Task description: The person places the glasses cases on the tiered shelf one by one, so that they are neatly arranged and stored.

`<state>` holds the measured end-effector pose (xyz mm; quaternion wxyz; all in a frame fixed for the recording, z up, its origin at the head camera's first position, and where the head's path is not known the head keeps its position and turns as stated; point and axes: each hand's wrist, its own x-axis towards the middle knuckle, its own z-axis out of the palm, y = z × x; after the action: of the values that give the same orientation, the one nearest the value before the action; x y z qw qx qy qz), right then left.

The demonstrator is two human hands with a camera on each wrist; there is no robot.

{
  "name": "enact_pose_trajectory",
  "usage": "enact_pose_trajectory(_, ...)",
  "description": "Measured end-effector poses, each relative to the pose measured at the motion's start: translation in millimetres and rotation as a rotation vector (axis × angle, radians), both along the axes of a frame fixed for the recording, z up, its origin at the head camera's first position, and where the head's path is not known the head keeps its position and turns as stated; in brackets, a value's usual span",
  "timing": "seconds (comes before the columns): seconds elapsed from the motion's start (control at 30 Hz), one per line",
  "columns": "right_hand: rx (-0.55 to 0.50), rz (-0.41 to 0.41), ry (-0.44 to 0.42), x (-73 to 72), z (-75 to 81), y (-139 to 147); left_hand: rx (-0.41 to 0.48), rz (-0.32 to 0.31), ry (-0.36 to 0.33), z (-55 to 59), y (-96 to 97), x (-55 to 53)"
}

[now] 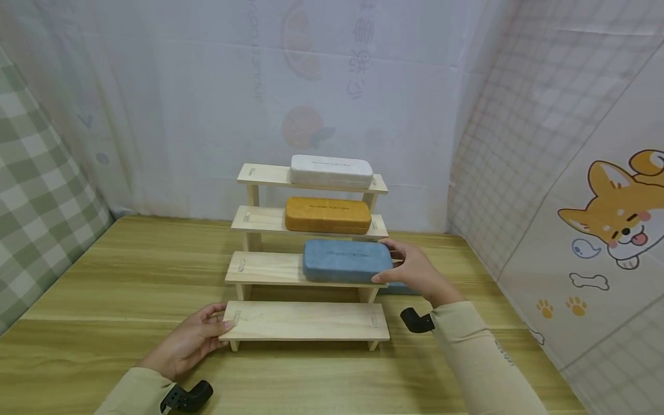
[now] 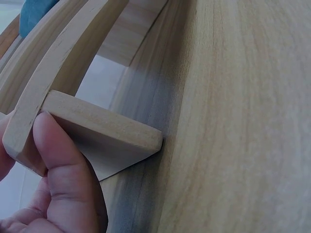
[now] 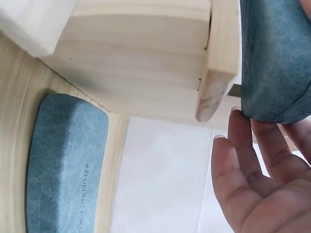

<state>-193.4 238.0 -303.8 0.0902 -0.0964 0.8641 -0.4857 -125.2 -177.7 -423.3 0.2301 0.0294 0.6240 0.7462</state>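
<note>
A wooden four-step display rack (image 1: 306, 321) stands on the table. My left hand (image 1: 189, 340) pinches the left end of its lowest step; in the left wrist view the thumb (image 2: 60, 165) presses the board beside a support leg. On the second step from the bottom is a blue glasses case (image 1: 344, 260). My right hand (image 1: 410, 271) grips this case by its right end, thumb in front and fingers behind. From the right wrist view, fingertips (image 3: 235, 119) touch the case's lower edge. Above it sit a mustard-yellow case (image 1: 328, 215) and, on the top step, a white case (image 1: 331, 172).
Another blue case (image 3: 68, 165) lies on the wood-grain table (image 1: 129, 276) behind the rack's right side, mostly hidden in the head view. White printed sheeting (image 1: 181, 115) hangs at the back. A dog-print panel (image 1: 570, 202) borders the right, green checked cloth (image 1: 36, 190) the left.
</note>
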Motion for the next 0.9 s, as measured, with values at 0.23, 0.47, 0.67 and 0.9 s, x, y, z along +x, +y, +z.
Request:
enact_pose_trajectory(0.23, -0.012, 0.001, 0.008, 0.9, -3.2, -8.6, 0.003, 0.005, 0.0, -0.4, -0.1, -0.2)
enact_pose_trajectory(0.47, -0.007, -0.005, -0.003, 1.9, -4.3, -18.2, 0.003, 0.007, 0.001, -1.0, 0.7, 0.6)
enact_pose_trajectory(0.67, 0.03, -0.011, 0.003, 2.4, -4.5, -24.7, 0.001, 0.01, 0.0, -0.6, 1.1, 0.9)
enact_pose_trajectory(0.9, 0.043, -0.01, -0.008, 1.0, -4.5, -32.1, -0.007, 0.017, -0.001, -0.8, 1.4, 1.2)
